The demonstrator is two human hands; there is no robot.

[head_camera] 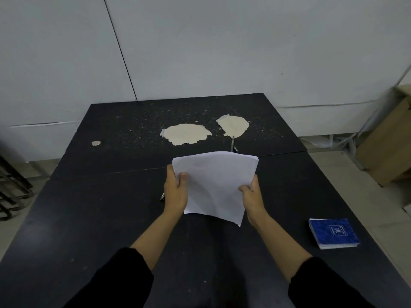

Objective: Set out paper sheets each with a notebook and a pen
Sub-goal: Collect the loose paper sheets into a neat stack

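Head: paper sheets (214, 185) between both grips.

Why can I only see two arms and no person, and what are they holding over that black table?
The camera sits on the person's head and looks down, so you see only their arms in black sleeves. There is just this one picture, no machine. The left hand and the right hand each pinch a side of a small stack of white paper sheets, held up above the black table. On the table, to the right, lies a blue notebook. A pen peeks out beside the left hand, and another thin object, maybe a pen, lies beyond the paper. The pale patches are where the tabletop's surface has peeled.
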